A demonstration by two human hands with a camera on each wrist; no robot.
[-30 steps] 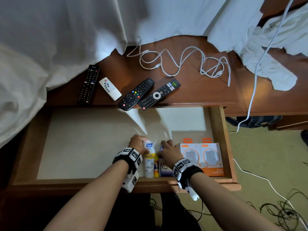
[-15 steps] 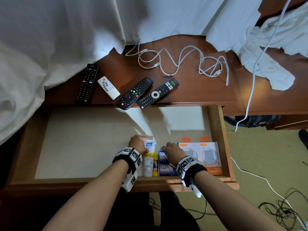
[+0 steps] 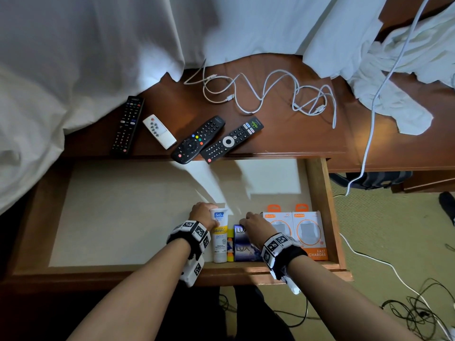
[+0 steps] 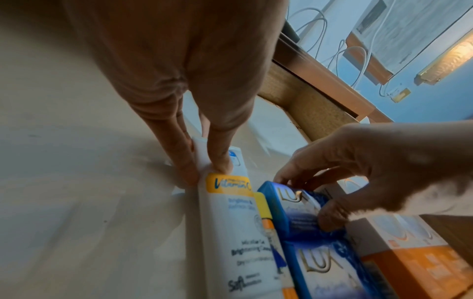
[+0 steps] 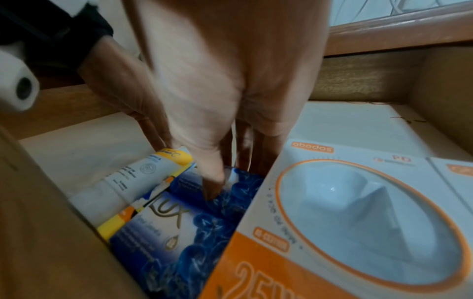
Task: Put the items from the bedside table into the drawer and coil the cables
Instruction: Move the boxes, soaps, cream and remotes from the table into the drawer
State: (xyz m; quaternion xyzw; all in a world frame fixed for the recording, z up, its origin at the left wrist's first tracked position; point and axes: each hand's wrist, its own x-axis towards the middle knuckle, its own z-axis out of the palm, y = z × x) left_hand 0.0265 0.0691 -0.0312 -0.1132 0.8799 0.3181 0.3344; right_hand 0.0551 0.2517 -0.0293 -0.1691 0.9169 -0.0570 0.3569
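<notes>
The drawer (image 3: 317, 193) stands pulled out below the bedside table. At its front right lie a white cream tube (image 3: 219, 237), a small yellow item, two blue soap boxes (image 3: 242, 249) and two orange charger boxes (image 3: 309, 232). My left hand (image 3: 202, 212) pinches the tube's flat end (image 4: 204, 161) between thumb and fingers. My right hand (image 3: 256, 225) grips the upper soap box (image 4: 297, 210), thumb on top, fingers curled over its far edge. On the tabletop lie several remotes (image 3: 198, 140) and tangled white cables (image 3: 270, 92).
White bedding (image 3: 49, 94) hangs over the table's left side. A white cloth (image 3: 394, 94) lies on the adjoining table at the right, with a long white cable (image 3: 369, 134) dropping to the carpet. Dark wires (image 3: 418, 311) lie on the floor. The drawer's left liner (image 3: 123, 217) is bare.
My right hand has shifted slightly right and back, uncovering the blue soap boxes. The left hand has stayed at the tube's end.
</notes>
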